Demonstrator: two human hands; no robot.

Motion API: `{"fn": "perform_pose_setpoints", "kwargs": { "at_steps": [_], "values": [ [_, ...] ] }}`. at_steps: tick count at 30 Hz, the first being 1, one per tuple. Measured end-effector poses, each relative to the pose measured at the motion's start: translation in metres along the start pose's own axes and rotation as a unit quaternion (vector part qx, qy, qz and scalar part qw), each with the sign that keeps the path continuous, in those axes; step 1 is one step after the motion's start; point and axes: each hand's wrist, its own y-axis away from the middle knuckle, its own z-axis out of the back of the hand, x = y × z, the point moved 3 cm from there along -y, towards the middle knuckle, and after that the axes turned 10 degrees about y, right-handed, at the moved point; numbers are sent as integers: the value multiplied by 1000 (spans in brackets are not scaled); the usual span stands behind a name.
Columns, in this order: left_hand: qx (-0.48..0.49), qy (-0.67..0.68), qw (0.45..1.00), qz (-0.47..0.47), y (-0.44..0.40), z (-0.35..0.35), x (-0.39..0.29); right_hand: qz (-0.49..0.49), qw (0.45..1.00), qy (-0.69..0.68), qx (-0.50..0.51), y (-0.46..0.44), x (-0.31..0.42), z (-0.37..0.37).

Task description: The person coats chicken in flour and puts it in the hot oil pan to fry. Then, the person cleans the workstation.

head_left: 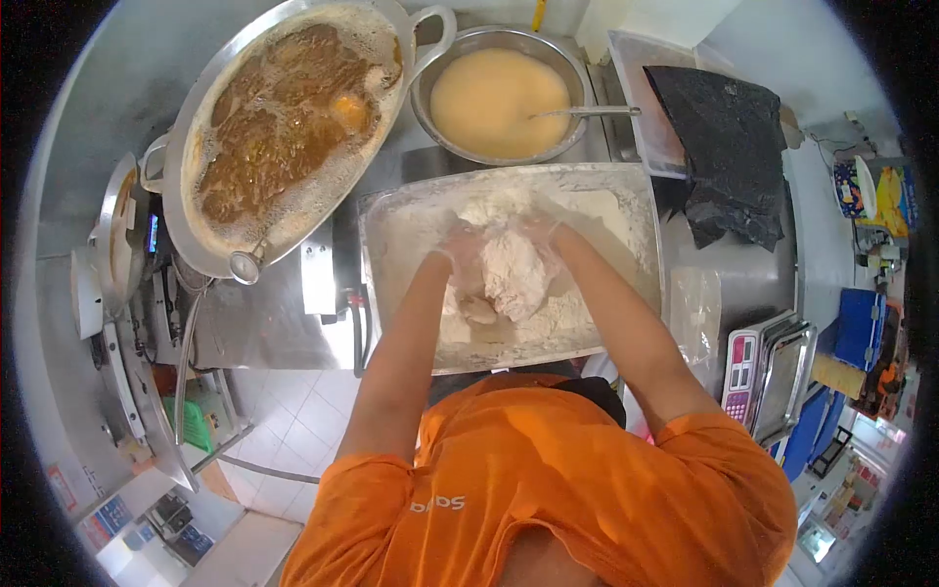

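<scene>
My left hand (464, 248) and my right hand (550, 247) are in thin clear gloves, down in a large rectangular tub (657, 264) of white flour (602, 210). Between them is a bulky flour-coated piece of food (514, 276), with a hand closed against each side of it. Flour and blur obscure the fingertips. A smaller coated piece (477, 310) lies in the flour just below my left hand. What food is under the coating I cannot make out.
A big pan of bubbling brown oil (284, 127) with a thermometer (245, 266) stands left. Behind the tub is a steel bowl (584, 88) of pale batter with a metal-handled utensil (587, 112). Black plastic (729, 147) and a scale (743, 377) are at right.
</scene>
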Motion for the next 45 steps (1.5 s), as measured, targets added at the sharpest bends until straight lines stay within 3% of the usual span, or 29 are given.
{"fn": "perform_pose_setpoints", "kwargs": {
  "at_steps": [1, 2, 4, 6, 8, 12, 15, 17, 18, 19, 20, 21, 22, 23, 24, 26, 28, 29, 31, 32, 33, 34, 36, 38, 39, 41, 43, 44, 45],
  "values": [
    [39, -129, 990, -26, -3, -5, 3, 61, 992, 111, -15, 8, 3, 3],
    [70, -90, 993, 21, 9, 7, -6, 236, 921, 301, -68, 46, 15, 18],
    [83, -33, 995, 33, 48, 21, -13, 272, 856, 437, -41, 63, -18, 30],
    [1, 79, 997, -16, 90, 5, 12, 32, 936, 348, 40, 83, -29, 35],
    [-43, 193, 977, -75, 106, -11, 18, -9, 958, 282, 55, 130, -19, 26],
    [-102, 412, 898, -116, 82, -46, -14, 154, 948, 273, 58, 92, -66, -10],
    [-68, 577, 813, 37, 44, -80, -23, 178, 940, 290, 32, 52, -72, -31],
    [-122, 453, 877, 106, 26, -107, -10, 107, 981, 159, 19, 55, -57, -27],
    [-148, 334, 918, 153, 18, -123, 5, 24, 999, 20, 14, 93, -11, -7],
    [-158, 215, 950, 164, 11, -138, 13, 42, 998, -37, -9, 98, -7, 1],
    [-160, 126, 971, 129, 23, -113, -4, 64, 993, -93, -31, 103, -4, 8],
    [-168, 28, 981, 95, 36, -86, -23, 190, 977, -64, -72, 84, -36, 17],
    [-183, -68, 979, 65, 50, -59, -42, 225, 970, -16, -88, 76, -41, 25],
    [-302, -97, 946, -66, 67, -60, -25, 258, 960, 31, -108, 69, -46, 33],
    [-243, 92, 964, -51, 63, -61, -12, 202, 969, 97, -102, 72, -32, 41],
    [-174, 481, 859, 24, 59, -65, 16, 137, 986, 61, -75, 89, 4, 47],
    [-189, 277, 942, 11, 40, -60, 9, 170, 973, 138, -73, 53, -3, 24],
    [-193, 169, 966, 4, 32, -60, 4, 250, 927, 265, -93, 16, -26, 7],
    [-195, 7, 981, -13, 22, -63, 3, 408, 748, 488, -191, -33, -64, -21],
    [-197, -47, 979, -24, 19, -66, 7, 295, 887, 350, -64, -5, -38, -19],
    [-200, -40, 978, -35, 19, -73, 19, 125, 988, 83, 19, 30, -10, -16],
    [-206, -33, 977, -45, 17, -75, 24, -36, 995, -97, 8, 70, 21, -13],
    [-5, -20, 998, 56, 53, -30, -14, 62, 984, 160, 47, 86, -14, 4],
    [8, 27, 999, 28, 74, -46, -1, 56, 921, 367, 121, 91, -56, 13],
    [1, 63, 998, -6, 86, -52, 0, 17, 900, 401, 171, 92, -78, 13],
    [-58, 211, 970, -104, 101, -56, -15, -87, 981, 113, 129, 83, -133, 4],
    [-70, 404, 905, -112, 87, -63, -29, -108, 974, 162, 117, 160, -22, 10],
    [-49, 507, 858, -66, 71, -70, -33, -55, 988, 73, 120, 122, -32, -17],
    [-38, 604, 796, -17, 55, -78, -36, -14, 989, 74, 124, 104, -34, -29]
  ]
}}
